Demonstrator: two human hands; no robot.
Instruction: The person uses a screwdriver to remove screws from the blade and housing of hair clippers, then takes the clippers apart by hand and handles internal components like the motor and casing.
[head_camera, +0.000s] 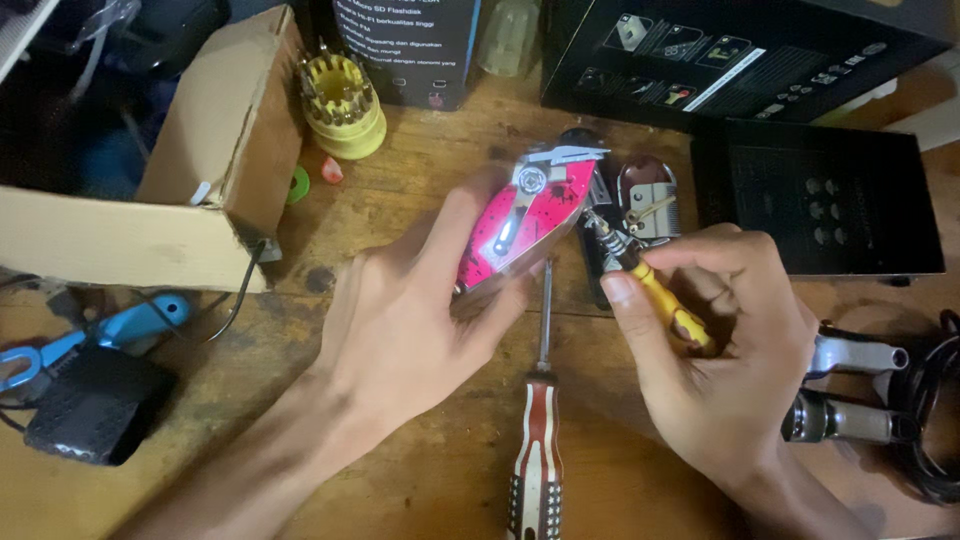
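Note:
My left hand (405, 320) holds a red, patterned hair-clipper body (530, 215) tilted up above the wooden table, its metal lever and blade end pointing away. My right hand (725, 350) grips a small yellow-handled screwdriver (668, 305), its tip at the clipper's opened black underside (610, 235), where a spring and metal parts show. A larger screwdriver with a red-and-white striped handle (537, 450) lies on the table between my two hands, its shaft pointing toward the clipper.
A cardboard box (170, 180) stands at the left, a yellow bit holder (343, 105) behind it. Black boxes (740, 50) line the back, with a flat black panel (815, 200) at right. Blue pliers (90, 340), a black pouch (95, 405), a metal tool (850, 390) and black cables (935, 410) lie around.

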